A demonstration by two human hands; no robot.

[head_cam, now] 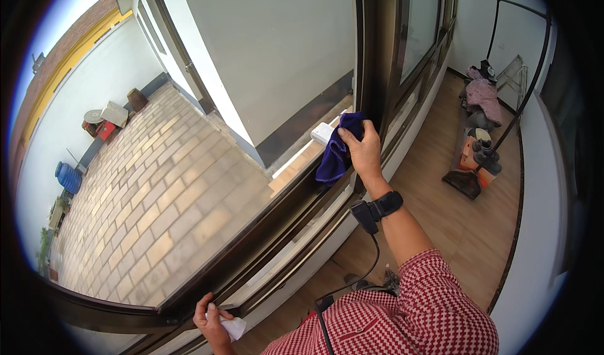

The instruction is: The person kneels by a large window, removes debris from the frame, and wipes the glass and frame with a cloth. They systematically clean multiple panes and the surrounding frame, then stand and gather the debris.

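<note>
My right hand [365, 150] grips a dark purple cloth [334, 159] and presses it to the lower corner of a window, where the pane meets the dark brown metal frame [373, 72]. Part of the cloth hangs down over the bottom rail [255, 234]. At the lower left, my left hand [212, 324] is curled around a white cloth or tissue [233, 327], with fingers by the frame's near corner. Through the large glass pane [283, 62] a white block-like object [322, 133] shows just behind the purple cloth.
Outside lies a paved yard [155, 204] with a blue plastic barrel [68, 176] by its wall. Indoors, a dark metal garment rack [524, 100] stands on the wood-look floor [434, 223], with shoes [486, 154], an orange box [472, 159] and a pink garment [482, 100]. A cable [375, 256] hangs from my right wrist strap.
</note>
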